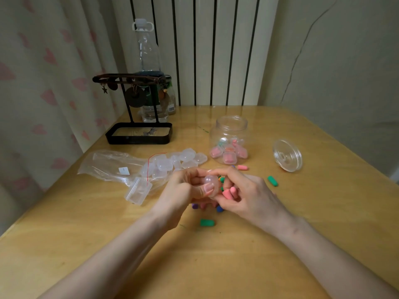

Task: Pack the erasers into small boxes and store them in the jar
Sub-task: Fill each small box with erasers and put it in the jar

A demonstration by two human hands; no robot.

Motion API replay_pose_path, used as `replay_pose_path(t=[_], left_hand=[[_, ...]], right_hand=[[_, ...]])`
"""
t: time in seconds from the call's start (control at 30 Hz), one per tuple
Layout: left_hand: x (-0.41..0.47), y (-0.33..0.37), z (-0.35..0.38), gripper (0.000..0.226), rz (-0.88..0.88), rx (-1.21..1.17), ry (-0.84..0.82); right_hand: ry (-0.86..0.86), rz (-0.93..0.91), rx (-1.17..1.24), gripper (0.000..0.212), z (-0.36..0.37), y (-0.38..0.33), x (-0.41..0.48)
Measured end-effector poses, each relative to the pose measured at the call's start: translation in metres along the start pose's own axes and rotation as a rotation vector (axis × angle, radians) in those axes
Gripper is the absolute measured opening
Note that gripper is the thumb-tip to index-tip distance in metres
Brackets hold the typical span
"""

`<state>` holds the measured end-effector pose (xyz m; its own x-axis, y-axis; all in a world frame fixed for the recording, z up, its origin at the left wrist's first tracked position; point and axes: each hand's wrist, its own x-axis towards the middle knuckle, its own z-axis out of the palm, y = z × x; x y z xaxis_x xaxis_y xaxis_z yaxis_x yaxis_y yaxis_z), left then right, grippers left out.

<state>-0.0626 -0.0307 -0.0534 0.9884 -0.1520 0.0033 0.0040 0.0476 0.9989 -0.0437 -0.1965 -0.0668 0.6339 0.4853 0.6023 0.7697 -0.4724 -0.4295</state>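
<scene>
Grip content: one small box (209, 183) of clear plastic, held above the table (280, 255) between both hands. The left hand (183, 190) pinches the small box, thumb on the near face and curled fingers behind it. The right hand (246, 196) holds two pink erasers (229, 193) in its curled fingers, just right of the small box, with the forefinger laid across the box's far edge. Whether the small box is shut cannot be told.

Loose erasers lie on the table around the grip:
- purple eraser (195, 205) and blue eraser (219, 209), directly below the hands;
- green eraser (207, 222), nearer the person than the grip;
- second green eraser (272, 181), to the right of the grip;
- pink eraser (242, 167), just beyond the right hand.

Beyond the grip and slightly right stands the jar (228, 126), upright and uncovered, with several filled boxes (229, 153) at its bottom. Its lid (287, 155) lies on the table farther right, apart from the jar.

Beyond the grip and to the left is a pile of empty boxes (179, 160), partly on a clear plastic bag (108, 162). One open box (138, 190) lies left of the left hand. Well beyond that, at the table's far left corner, stand a black rack (138, 132) and a clear bottle (149, 61).
</scene>
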Motion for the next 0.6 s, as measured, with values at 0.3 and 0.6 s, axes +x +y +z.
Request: replay_pose_path(t=[0.3, 0.6], left_hand=[[-0.001, 0.001, 0.000, 0.021, 0.034, -0.089, 0.046], [-0.001, 0.013, -0.022, 0.034, 0.122, -0.045, 0.062]], right_hand=[[0.160, -0.066, -0.028, 0.043, 0.005, 0.003, -0.002], [0.114, 0.231, 0.266, 0.042, -0.017, 0.008, 0.007]])
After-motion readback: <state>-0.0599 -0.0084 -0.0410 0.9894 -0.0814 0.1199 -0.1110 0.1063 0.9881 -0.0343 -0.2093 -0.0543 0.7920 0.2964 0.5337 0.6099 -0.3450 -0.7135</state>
